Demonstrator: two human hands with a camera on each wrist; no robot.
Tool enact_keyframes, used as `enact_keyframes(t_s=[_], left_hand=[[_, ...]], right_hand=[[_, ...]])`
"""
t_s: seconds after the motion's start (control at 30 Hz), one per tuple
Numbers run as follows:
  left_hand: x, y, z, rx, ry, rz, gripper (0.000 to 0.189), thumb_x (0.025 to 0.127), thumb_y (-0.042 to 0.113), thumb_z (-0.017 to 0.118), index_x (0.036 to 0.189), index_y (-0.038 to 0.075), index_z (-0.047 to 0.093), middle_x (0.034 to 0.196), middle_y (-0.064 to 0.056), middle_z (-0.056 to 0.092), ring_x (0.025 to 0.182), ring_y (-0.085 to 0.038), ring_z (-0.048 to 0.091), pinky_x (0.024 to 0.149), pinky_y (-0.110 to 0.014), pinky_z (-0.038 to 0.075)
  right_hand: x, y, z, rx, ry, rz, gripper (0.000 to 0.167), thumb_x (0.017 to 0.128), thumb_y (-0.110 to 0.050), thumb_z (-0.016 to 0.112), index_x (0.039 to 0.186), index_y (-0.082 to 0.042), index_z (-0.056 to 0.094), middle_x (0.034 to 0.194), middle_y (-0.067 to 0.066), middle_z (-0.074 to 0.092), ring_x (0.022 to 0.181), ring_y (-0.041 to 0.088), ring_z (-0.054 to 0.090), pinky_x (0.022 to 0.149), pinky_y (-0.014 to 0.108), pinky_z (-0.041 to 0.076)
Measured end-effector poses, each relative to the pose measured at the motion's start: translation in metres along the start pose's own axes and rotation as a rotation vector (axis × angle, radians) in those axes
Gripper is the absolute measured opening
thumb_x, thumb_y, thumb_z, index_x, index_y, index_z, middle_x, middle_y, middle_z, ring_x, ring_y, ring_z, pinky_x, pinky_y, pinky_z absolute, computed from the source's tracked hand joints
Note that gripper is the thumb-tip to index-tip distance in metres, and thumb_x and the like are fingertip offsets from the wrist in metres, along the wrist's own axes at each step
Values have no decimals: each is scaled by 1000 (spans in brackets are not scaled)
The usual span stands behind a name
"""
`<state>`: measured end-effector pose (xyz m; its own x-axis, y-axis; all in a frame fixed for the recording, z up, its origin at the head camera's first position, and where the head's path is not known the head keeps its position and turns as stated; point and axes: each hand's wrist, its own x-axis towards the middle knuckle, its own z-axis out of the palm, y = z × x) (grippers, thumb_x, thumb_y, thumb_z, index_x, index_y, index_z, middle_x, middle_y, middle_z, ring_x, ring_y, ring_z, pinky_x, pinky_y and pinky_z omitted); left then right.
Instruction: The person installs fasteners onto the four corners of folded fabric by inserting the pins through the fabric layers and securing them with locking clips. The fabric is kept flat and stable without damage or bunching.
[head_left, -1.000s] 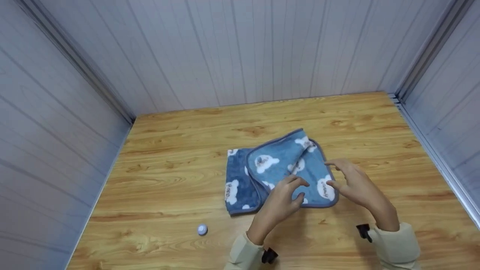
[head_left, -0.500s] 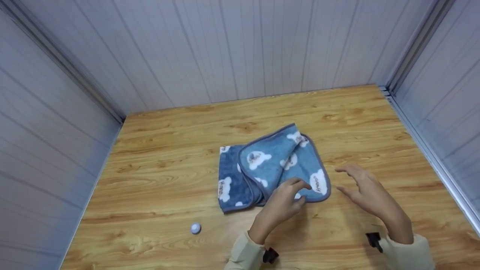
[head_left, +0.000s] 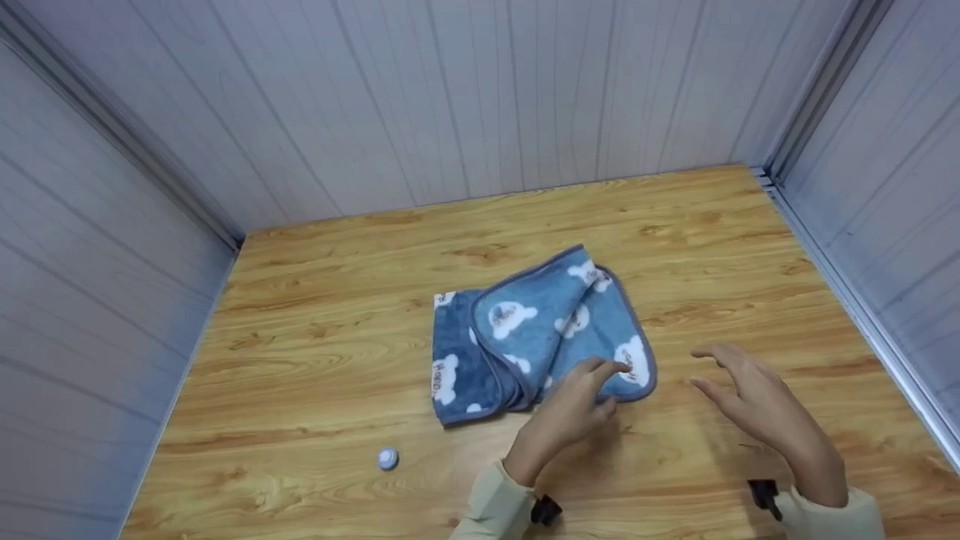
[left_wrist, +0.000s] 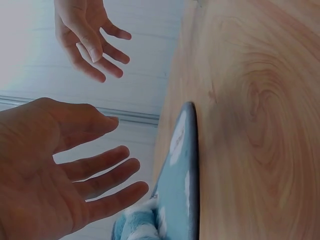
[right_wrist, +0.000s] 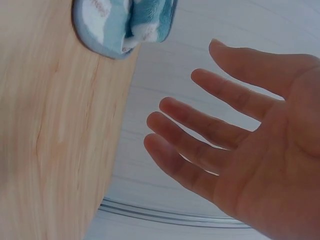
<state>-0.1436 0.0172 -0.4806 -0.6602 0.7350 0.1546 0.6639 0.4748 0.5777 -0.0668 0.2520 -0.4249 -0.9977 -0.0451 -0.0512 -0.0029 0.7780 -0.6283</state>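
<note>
A blue fleece blanket (head_left: 525, 322) with white bear-shaped prints and grey-blue edging lies folded on the wooden table. Its lighter right part is folded over the darker left part, with a crease running through it. My left hand (head_left: 570, 409) hovers above the blanket's near edge, fingers relaxed and holding nothing; in the left wrist view its palm (left_wrist: 45, 170) faces up beside the cloth. To the right of the blanket, apart from it, my right hand (head_left: 761, 394) is raised over the table with fingers spread and nothing in them.
A small round white-and-lilac object (head_left: 387, 458) sits on the table (head_left: 315, 375) left of my left hand. Pale panel walls (head_left: 465, 97) enclose the table at the back and both sides, with a metal rail (head_left: 832, 262) along the right edge.
My right hand has drawn away from the blanket's right edge, toward the right and nearer to me. The left hand has stayed close to the near edge. The view has shifted slightly.
</note>
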Motion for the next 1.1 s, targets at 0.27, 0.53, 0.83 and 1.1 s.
enact_keyframes(t_s=[0.27, 0.53, 0.83, 1.1], left_hand=[[2, 4, 9, 50, -123, -64, 37, 87, 13, 63, 124, 20, 60, 123, 1, 55, 114, -11, 51, 87, -24, 46], [3, 1, 16, 57, -184, -67, 34, 89, 15, 62, 123, 19, 61, 124, 0, 54, 113, -11, 51, 90, -23, 44], [3, 0, 25, 171, -158, 36, 21, 90, 20, 63, 109, 23, 70, 112, 6, 60, 100, -10, 54, 81, -22, 44], [6, 5, 29, 154, -274, -73, 22, 92, 21, 60, 110, 30, 69, 134, 6, 48, 117, -14, 45, 89, -43, 43]], right_hand=[[-13, 10, 0, 8, 39, 18, 45, 97, -32, 53, 124, 3, 54, 125, 26, 52, 105, 42, 50, 79, 59, 42], [-22, 20, 1, -14, -2, 82, 45, 97, -35, 52, 122, 1, 57, 121, 26, 54, 101, 42, 53, 72, 55, 46], [-42, 40, 8, 20, -118, 180, 34, 91, -26, 63, 114, -2, 57, 109, 21, 57, 89, 29, 57, 64, 40, 49], [-50, 56, 11, 38, -183, 236, 33, 90, -23, 65, 110, 1, 56, 101, 18, 57, 86, 28, 59, 65, 42, 50]])
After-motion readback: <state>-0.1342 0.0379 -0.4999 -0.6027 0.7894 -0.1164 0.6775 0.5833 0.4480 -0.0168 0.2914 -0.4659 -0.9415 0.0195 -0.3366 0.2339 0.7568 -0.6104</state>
